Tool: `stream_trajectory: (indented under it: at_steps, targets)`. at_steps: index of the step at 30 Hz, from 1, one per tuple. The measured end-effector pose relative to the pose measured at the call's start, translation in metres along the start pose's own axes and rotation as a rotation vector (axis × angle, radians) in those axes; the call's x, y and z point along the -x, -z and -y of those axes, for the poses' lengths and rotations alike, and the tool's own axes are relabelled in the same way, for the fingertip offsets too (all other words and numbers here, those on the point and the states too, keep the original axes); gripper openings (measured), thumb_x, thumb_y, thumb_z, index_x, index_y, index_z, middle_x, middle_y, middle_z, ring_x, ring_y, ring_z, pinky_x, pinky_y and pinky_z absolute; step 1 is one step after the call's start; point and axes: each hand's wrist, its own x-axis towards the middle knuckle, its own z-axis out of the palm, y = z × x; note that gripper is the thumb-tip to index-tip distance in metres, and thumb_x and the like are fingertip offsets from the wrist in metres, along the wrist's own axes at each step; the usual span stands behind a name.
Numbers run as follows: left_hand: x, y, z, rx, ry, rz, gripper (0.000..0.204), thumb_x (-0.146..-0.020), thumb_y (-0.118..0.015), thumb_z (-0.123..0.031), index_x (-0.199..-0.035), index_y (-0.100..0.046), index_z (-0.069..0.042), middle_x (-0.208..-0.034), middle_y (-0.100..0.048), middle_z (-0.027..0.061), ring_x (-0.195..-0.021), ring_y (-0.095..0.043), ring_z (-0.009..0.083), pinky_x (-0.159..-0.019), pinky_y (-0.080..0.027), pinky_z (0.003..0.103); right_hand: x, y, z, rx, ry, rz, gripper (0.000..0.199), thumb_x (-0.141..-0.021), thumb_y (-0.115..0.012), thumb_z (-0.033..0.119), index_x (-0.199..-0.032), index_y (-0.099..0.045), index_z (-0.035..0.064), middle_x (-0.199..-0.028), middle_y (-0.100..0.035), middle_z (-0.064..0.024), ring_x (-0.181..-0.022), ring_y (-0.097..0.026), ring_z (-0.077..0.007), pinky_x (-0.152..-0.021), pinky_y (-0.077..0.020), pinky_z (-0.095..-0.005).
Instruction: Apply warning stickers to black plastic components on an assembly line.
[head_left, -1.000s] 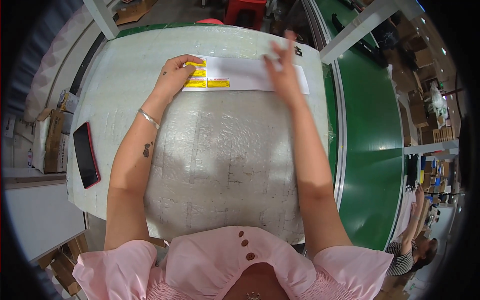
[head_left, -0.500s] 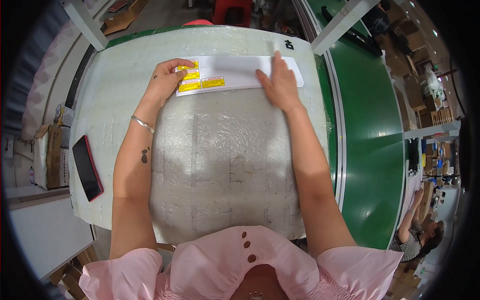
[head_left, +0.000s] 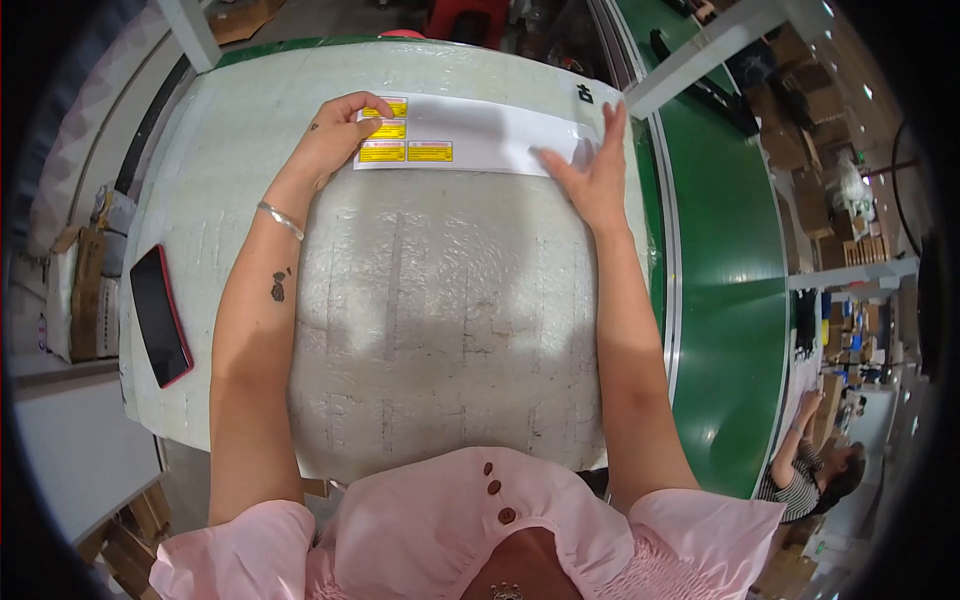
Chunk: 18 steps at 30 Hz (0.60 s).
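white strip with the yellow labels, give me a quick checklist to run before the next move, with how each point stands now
1. White strip resting on the table: ok.
2. Left hand at the strip's left end: ok.
3. Upper yellow labels fully uncovered: not ok, the left hand partly hides them.
4. Right hand pressing the strip's right end: cannot tell, it is open there but contact is unclear.
5. Phone clear of the strip: ok, off toward the table's left edge.

Glare and soft shadows mottle the tabletop (head_left: pixel 440 330).
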Motion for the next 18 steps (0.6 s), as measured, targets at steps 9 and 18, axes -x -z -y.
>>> stream_trajectory:
  at_steps: [9, 18]
  targets:
    - [0.000, 0.002, 0.004, 0.093, -0.055, 0.048, 0.012, -0.092, -0.055, -0.001, -0.101, -0.061, -0.004, -0.106, -0.065, 0.0076, -0.091, -0.062, 0.0116, -0.080, -0.052, 0.023, -0.036, -0.017, 0.031, 0.143, 0.206, 0.588, 0.131, -0.049, -0.090, 0.035, -0.152, -0.014, 0.0119, -0.134, -0.048, -0.0221, -0.124, -0.047, -0.0357, -0.111, -0.0322, -0.0407]
    - [-0.005, 0.006, 0.006, 0.260, -0.039, 0.033, 0.014, -0.093, -0.052, -0.002, -0.104, -0.061, -0.006, -0.111, -0.064, 0.0128, -0.093, -0.065, 0.0165, -0.078, -0.055, 0.025, -0.026, -0.024, 0.034, -0.205, 0.082, 0.499, 0.119, -0.049, -0.087, 0.025, -0.149, -0.024, 0.0124, -0.124, -0.056, -0.0183, -0.116, -0.051, -0.0351, -0.105, -0.0375, -0.0430]
